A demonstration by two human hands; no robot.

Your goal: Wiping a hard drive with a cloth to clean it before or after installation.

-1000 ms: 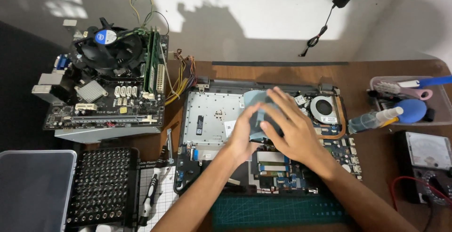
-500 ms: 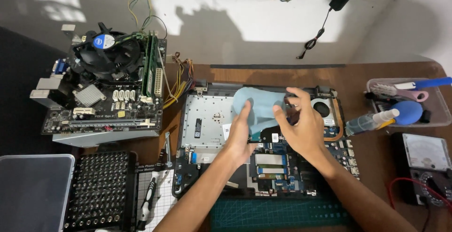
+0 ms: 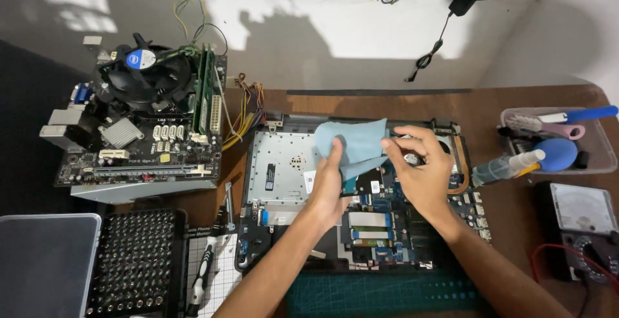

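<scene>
Cloth [image 3: 351, 144] lifted higher; tray [image 3: 603, 163] holds blower [image 3: 556, 153], brushes [image 3: 548, 121].

round blue sticker [image 3: 141, 59] on the cooler fan to your far left, small white label [image 3: 310, 181] on the laptop's metal plate by your left hand [image 3: 330, 186], pale multimeter dial face [image 3: 577, 207] at your right

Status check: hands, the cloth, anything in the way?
Left hand and right hand both pinch the blue cloth, spread over the opened laptop. Nothing blocks them.
</scene>
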